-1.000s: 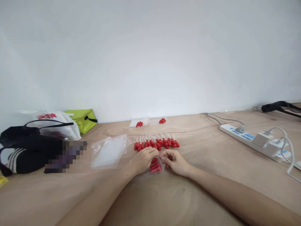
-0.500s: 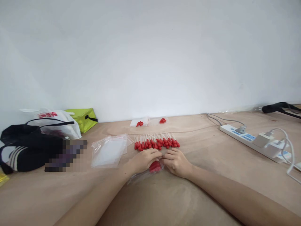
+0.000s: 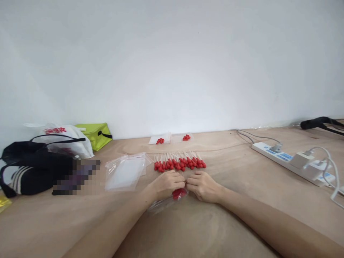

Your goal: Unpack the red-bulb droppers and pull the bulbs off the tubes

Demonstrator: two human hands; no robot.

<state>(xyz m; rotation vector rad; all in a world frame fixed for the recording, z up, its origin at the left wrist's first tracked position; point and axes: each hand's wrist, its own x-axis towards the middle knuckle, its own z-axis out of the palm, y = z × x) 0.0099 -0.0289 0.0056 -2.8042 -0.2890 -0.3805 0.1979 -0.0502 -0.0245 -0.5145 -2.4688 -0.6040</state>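
My left hand point(image 3: 167, 185) and my right hand point(image 3: 202, 185) meet at the middle of the wooden table, fingers curled and pinching the top edge of a small clear zip bag point(image 3: 172, 199). Red-bulbed droppers show inside that bag, just below my fingertips. Right beyond my knuckles lies a row of loose droppers with red bulbs point(image 3: 179, 162), tips pointing away from me. A stack of empty clear zip bags point(image 3: 124, 172) lies to the left of my left hand.
Two filled small bags point(image 3: 172, 138) lie by the wall. At the left sit a black bag point(image 3: 32, 170), a white plastic bag point(image 3: 63, 139) and a green pouch point(image 3: 94, 135). A white power strip point(image 3: 290, 159) with plugs and cables lies at the right.
Both hands have drawn together over the bag's top edge, and the bag with its red droppers has slid a little lower under my fingers.
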